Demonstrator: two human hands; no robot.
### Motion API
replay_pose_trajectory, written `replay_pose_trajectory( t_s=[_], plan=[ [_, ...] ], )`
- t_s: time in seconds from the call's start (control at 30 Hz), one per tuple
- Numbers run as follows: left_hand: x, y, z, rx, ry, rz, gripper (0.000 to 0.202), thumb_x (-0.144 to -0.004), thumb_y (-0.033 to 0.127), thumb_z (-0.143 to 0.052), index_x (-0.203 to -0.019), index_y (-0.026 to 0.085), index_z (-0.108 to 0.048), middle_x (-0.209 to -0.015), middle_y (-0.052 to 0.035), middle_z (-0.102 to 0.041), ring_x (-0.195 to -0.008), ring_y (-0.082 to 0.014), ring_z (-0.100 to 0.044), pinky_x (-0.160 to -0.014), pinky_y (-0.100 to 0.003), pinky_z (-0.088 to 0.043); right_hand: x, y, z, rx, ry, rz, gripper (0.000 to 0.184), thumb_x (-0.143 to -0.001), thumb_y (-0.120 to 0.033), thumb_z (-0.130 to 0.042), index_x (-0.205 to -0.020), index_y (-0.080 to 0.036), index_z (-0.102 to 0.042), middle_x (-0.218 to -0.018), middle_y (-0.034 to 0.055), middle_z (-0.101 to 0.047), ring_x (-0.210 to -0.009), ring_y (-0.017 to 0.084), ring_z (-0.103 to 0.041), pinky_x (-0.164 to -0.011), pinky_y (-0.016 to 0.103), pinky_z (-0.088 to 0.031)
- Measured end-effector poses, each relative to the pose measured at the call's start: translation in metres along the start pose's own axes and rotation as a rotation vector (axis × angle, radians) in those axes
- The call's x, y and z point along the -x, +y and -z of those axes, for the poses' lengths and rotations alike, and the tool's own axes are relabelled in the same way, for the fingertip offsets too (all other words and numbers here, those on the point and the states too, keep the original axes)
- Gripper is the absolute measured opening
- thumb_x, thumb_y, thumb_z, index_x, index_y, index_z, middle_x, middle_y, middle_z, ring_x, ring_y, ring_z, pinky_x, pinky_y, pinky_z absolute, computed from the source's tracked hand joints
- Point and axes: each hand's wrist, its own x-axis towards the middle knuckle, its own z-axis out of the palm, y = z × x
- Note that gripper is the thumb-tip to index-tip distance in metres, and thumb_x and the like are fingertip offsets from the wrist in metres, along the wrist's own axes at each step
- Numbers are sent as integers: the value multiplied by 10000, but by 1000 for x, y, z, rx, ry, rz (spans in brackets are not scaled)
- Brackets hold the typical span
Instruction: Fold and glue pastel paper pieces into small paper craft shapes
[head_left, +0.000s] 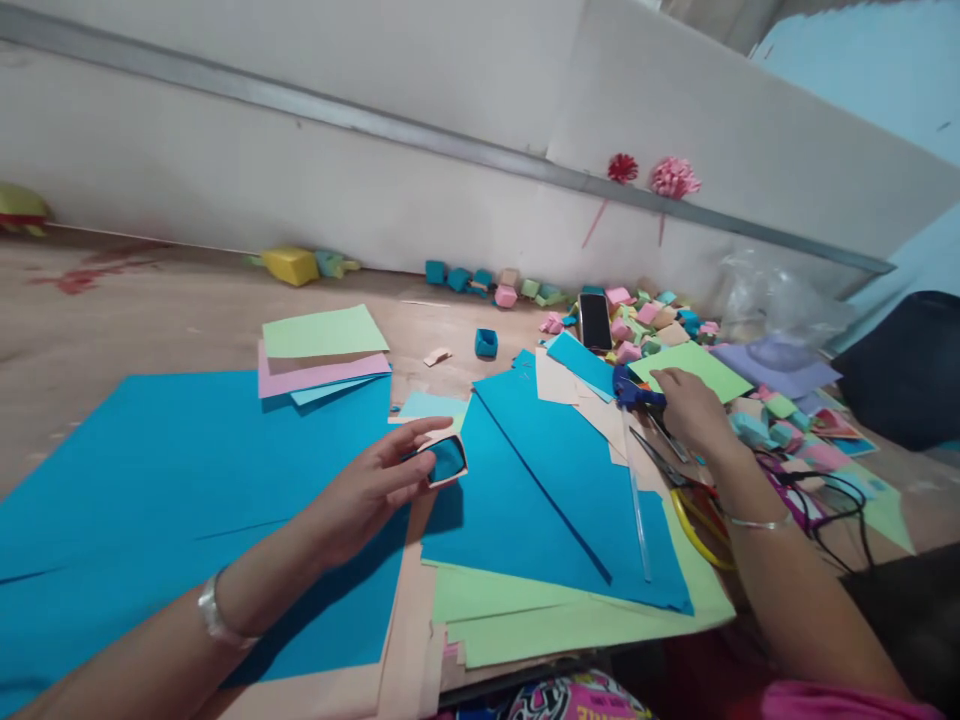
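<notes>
My left hand [371,490] pinches a small folded paper box [448,460], blue inside with a peach rim, and holds it over the large blue sheets [172,470]. My right hand [690,408] reaches to the right and closes on a blue glue gun [634,390] that lies on the paper pile. A clear glue stick [637,505] lies across another blue sheet [540,480]. Yellow-handled scissors [694,515] lie just below my right wrist.
A stack of green, pink and pale blue sheets [322,350] lies at the back left. Several small paper boxes [637,315] and a black phone [595,320] sit near the wall. A black cable [832,505] and a plastic bag [780,300] are at the right.
</notes>
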Motion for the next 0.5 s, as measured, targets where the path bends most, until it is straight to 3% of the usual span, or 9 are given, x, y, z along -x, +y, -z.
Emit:
replay_pose_trajectory(
  t_s=[0.13,0.3,0.4,0.5],
  plan=[
    [-1,-8,4,89,-101,-6,420,-683,312,-805,-1056,230,-631,-1178,-78,-609,-1077,-269,-615,-958,-434,-491,-9,-8,-20,23,-54,22,452,-727,-165,-600,-1177,-127,-580,-1000,195,-624,-923,328,-572,-701,382,-407],
    [1,-13,4,162,-201,-9,446,-620,283,-852,-948,188,-564,-957,-95,-642,-893,-258,-672,-924,-468,-501,-6,-4,-35,-20,-59,16,222,-765,-225,-588,-976,-198,-651,-803,148,-581,-780,295,-554,-604,363,-335],
    [0,-17,4,178,-181,-4,446,-650,283,-839,-947,192,-520,-919,-62,-611,-828,-231,-678,-899,-493,-513,-7,10,-35,-76,-54,-13,191,-733,-195,-588,-908,-199,-664,-736,133,-565,-721,302,-569,-569,365,-333],
    [-1,-21,4,192,-155,-16,563,-654,254,-834,-1114,210,-512,-965,-48,-577,-848,-216,-670,-881,-497,-529,-8,22,-21,-182,-44,-53,234,-723,-219,-614,-953,-202,-650,-759,151,-622,-685,309,-606,-541,378,-382]
  ],
)
